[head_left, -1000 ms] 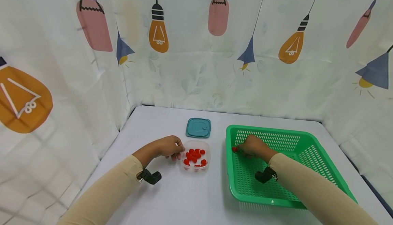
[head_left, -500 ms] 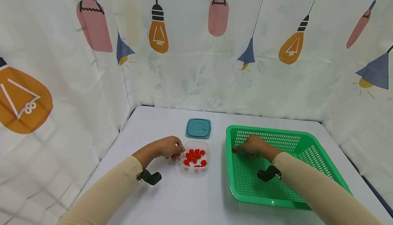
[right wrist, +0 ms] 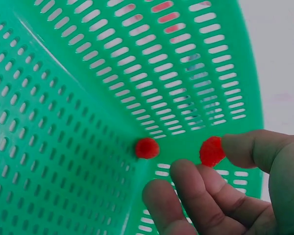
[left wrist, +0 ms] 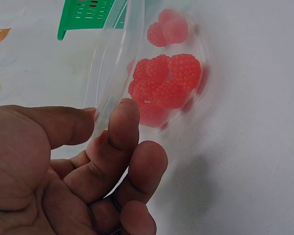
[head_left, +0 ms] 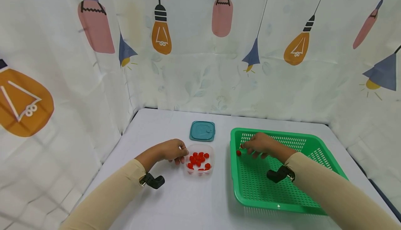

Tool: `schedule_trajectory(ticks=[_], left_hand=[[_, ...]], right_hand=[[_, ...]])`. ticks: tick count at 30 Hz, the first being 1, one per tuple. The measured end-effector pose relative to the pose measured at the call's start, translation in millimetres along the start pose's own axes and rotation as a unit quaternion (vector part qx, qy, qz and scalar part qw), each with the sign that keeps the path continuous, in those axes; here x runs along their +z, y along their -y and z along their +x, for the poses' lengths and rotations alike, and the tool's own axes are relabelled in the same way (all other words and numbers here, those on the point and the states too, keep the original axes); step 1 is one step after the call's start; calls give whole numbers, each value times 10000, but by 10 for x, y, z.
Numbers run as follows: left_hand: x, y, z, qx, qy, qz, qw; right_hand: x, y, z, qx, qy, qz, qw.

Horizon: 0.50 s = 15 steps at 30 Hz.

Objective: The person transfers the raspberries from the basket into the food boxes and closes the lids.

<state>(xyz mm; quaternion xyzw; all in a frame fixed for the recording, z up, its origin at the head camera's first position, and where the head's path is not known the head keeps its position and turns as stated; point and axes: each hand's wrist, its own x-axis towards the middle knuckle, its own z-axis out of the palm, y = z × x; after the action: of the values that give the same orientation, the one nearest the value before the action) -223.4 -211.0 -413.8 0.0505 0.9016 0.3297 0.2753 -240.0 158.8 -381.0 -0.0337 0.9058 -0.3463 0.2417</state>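
Observation:
My left hand (head_left: 173, 150) pinches the near-left rim of a clear plastic container (left wrist: 118, 61) between thumb and index finger. Inside lie several red raspberries (left wrist: 167, 81), seen through the wall in the left wrist view. Over on the right, my right hand (head_left: 260, 143) is inside the green basket (head_left: 313, 141), at its far-left corner. Between thumb and index finger it holds a raspberry (right wrist: 211, 152), lifted above the basket floor. Another raspberry (right wrist: 147, 148) lies in the basket's corner, beyond the fingertips.
A teal lid (head_left: 202, 131) lies flat behind the clear container. The basket's slotted walls rise around the right hand. A white cloth-covered table (head_left: 188, 202) carries everything, with a lamp-patterned curtain (head_left: 194, 76) behind and at both sides.
My right hand has risen slightly toward the basket's far-left rim, lifting a raspberry and leaving another in the corner. The left hand has stayed in place on the container.

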Motion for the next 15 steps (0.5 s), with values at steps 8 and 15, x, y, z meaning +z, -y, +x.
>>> schedule_trajectory(ticks=[8,15], left_hand=[[-9,-18,-8,-32,-4,30,10000],[-5,-18,-6,-45,8,-3,10000]], right_hand=[[-134,85,-81,-152,149,109,9997],[-215,184,-131,-303,169,197,9992]])
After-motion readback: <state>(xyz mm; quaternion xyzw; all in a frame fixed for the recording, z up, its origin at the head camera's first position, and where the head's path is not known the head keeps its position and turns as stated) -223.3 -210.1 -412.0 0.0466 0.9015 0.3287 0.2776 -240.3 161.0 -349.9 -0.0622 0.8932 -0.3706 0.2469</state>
